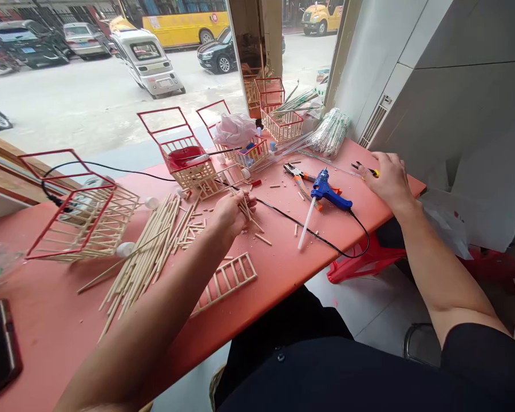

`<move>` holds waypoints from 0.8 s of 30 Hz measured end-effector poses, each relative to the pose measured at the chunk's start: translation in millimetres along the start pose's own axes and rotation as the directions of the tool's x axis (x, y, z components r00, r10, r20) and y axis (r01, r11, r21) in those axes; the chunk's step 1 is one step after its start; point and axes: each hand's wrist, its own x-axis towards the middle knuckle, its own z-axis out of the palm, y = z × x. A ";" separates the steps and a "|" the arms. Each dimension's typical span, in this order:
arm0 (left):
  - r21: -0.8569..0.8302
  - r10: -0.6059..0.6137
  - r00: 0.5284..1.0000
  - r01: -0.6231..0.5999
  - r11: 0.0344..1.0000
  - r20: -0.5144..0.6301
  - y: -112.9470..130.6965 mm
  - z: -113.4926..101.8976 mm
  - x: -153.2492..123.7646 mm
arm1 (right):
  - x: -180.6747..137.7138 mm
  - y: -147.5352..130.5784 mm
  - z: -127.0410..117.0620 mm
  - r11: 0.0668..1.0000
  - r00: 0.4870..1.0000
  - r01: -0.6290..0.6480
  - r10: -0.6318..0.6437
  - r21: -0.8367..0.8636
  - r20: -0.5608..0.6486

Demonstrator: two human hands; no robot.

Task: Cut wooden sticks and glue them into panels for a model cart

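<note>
My left hand (234,214) is closed around a few short wooden sticks (245,205) above the middle of the table. At the right end of the table my right hand (388,178) is closed on small black-and-yellow pliers (374,172), mostly covered by the fingers. Between the hands lie a blue glue gun (328,193) with a white glue stick in its back and orange-handled pliers (298,176). A ladder-like stick frame (229,278) lies near the front edge, below my left hand. Long wooden sticks (143,257) and short cut pieces (191,233) are heaped left of that hand.
Several stick-built carts with red handles, including one cart (86,212) at left, stand along the back of the pink table (283,257). A black cord (283,214) crosses the tabletop. Wrapped glue sticks (331,131) lie at back right, a phone (0,349) at front left.
</note>
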 end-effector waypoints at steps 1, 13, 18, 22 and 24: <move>0.002 0.012 1.000 -0.012 1.000 -0.003 -1.8 -2.6 2.5 | 1.4 -13.3 -6.7 0.997 0.997 0.070 -0.069 0.044 -0.027; 0.054 0.231 0.962 -0.241 0.969 0.148 -7.4 -29.2 25.7 | -35.3 -248.9 13.5 0.585 0.755 0.584 -0.646 0.563 -0.112; 0.032 0.314 0.929 -0.326 0.945 0.195 -13.5 -36.3 33.9 | -40.0 -249.4 33.1 0.573 0.760 0.506 -0.650 0.644 -0.020; -0.008 0.348 0.909 -0.356 0.934 0.229 -18.6 -33.5 36.4 | -35.6 -240.9 28.8 0.593 0.774 0.480 -0.633 0.647 0.005; -0.021 0.368 0.892 -0.376 0.926 0.264 -21.3 -30.9 37.1 | -35.5 -239.0 21.4 0.598 0.764 0.482 -0.644 0.640 0.026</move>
